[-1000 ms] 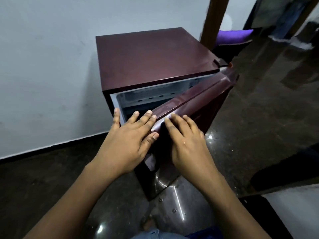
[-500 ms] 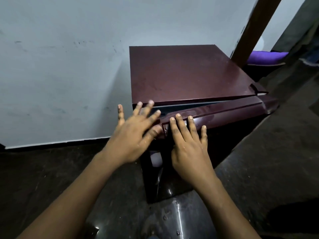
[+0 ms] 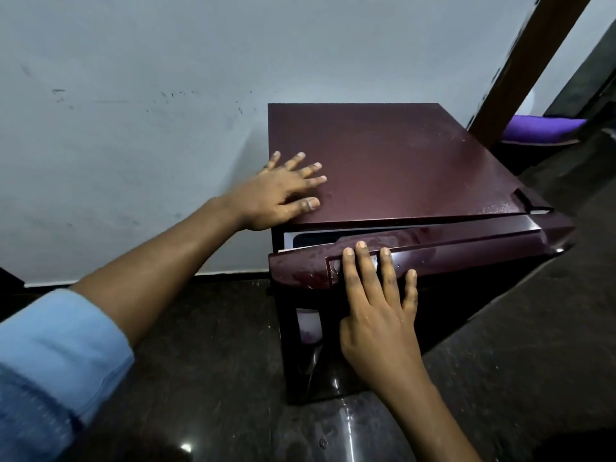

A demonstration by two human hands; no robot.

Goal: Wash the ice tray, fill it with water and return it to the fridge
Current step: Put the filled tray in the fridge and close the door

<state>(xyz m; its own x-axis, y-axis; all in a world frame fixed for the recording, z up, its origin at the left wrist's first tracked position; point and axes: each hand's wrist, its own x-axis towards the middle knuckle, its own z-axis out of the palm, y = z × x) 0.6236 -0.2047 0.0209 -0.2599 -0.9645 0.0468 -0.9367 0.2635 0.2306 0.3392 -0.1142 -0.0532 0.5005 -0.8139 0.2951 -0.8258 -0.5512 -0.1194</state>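
- Against the front of the door (image 3: pixel 433 251), toward 5 o'clock in view, the right hand (image 3: pixel 376 311) lies flat with its fingers (image 3: pixel 361 261) spread and straight; its grip is apart, clasping nothing, fingertips reaching the door's upper edge.
- Toward 9 o'clock from that hand, the left hand (image 3: pixel 283 191) rests palm-down on the top of the fridge (image 3: pixel 383 161) at its left front corner, fingers splayed; this grip is likewise apart and empty.
- A blue sleeve (image 3: pixel 56 355) is pushed up the left forearm, at 8 o'clock in the view.
- The maroon door stands slightly ajar: a narrow gap shows along its top left edge, with a pale strip of the cabinet's inner rim visible.
- Small wet drops speckle the door's top and the right hand.
- No ice tray shows anywhere; whether it is inside the fridge cannot be told.
- The fridge stands on a dark polished floor (image 3: pixel 200 378), against a pale wall (image 3: pixel 133 95) at 11 o'clock.
- At 2 o'clock a brown wooden post (image 3: pixel 526 61) leans across, with a purple cushion (image 3: pixel 540 126) beyond it.
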